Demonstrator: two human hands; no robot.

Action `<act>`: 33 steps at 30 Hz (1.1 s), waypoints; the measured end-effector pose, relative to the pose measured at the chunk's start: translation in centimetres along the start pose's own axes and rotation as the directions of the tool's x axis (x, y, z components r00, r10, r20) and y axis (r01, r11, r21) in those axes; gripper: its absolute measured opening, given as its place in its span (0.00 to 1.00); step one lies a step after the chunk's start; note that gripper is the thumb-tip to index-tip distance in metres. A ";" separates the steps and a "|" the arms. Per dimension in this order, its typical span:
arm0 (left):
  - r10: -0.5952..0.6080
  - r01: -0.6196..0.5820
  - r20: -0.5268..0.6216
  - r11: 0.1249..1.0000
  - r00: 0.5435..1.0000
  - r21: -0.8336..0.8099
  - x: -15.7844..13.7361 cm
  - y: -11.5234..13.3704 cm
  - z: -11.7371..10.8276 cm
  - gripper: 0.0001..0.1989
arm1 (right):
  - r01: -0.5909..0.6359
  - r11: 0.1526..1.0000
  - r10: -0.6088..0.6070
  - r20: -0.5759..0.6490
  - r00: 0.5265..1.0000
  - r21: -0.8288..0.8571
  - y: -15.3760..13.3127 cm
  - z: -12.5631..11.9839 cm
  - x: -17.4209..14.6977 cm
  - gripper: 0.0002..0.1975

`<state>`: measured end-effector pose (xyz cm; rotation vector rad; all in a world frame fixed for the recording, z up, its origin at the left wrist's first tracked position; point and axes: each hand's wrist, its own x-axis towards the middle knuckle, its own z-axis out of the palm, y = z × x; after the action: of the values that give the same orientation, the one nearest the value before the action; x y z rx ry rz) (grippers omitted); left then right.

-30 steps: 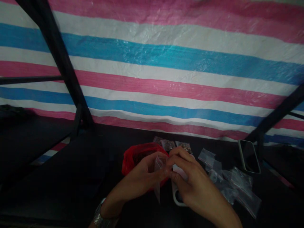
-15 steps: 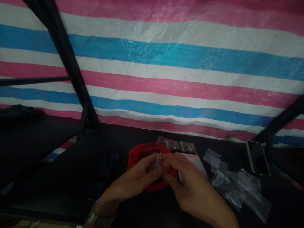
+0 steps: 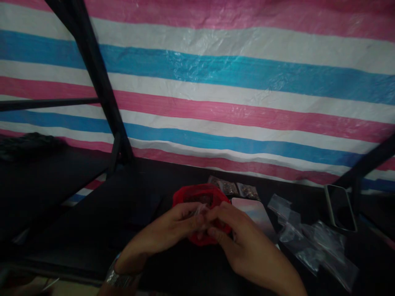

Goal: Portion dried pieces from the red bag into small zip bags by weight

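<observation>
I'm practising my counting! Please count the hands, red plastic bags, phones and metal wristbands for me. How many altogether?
Left hand and right hand: 2
Red plastic bag: 1
Smartphone: 1
Metal wristband: 1
Total: 5

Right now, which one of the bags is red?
The large open bag, partly hidden by the left hand and right hand. Only it is red; the loose bags to its right and the filled bags behind it are clear.

It looks like a makeshift work corner, with striped plastic sheeting [image 3: 234, 109] behind a black tabletop [image 3: 148, 176] and 2 dark posts [image 3: 103, 86].
</observation>
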<state>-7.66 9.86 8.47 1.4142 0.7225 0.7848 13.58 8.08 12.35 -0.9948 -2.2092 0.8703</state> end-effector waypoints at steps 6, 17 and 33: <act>-0.020 0.010 -0.212 0.999 0.977 -0.051 -0.5 0.4 -1.7 0.22 | 0.052 0.998 -0.057 -0.201 0.978 -0.027 1.7 0.7 1.0 0.16; -0.194 0.258 -0.205 0.898 0.959 0.357 -0.8 -1.0 -1.3 0.24 | -0.399 0.702 0.384 -0.158 0.910 -0.590 5.4 3.5 4.2 0.13; -0.002 0.102 -0.318 0.948 0.948 0.300 -0.9 -2.6 -3.0 0.23 | -0.286 0.604 0.300 -0.120 0.946 -0.744 5.0 3.8 6.4 0.18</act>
<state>-10.53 10.80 5.72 1.5622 1.1701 0.8928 9.41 14.48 7.70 -1.7809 -2.4984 -0.0039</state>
